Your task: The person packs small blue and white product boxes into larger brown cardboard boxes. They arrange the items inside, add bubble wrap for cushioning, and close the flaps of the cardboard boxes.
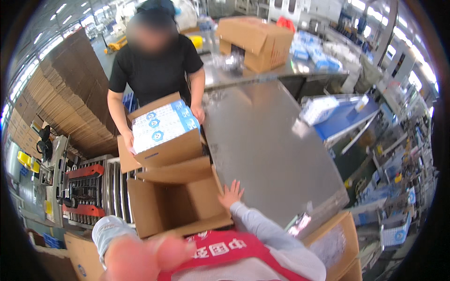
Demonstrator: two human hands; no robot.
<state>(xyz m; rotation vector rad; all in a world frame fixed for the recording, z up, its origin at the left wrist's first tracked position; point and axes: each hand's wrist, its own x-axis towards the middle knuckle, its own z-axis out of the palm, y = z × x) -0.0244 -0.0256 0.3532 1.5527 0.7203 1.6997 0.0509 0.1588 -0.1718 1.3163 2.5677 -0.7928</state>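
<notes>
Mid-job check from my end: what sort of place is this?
Probably a factory packing area: there's a roller conveyor, a tall stack of flat cardboard, and a carton holding blue-and-white packages.

Head-worn fisheye view, facing downward, near
</notes>
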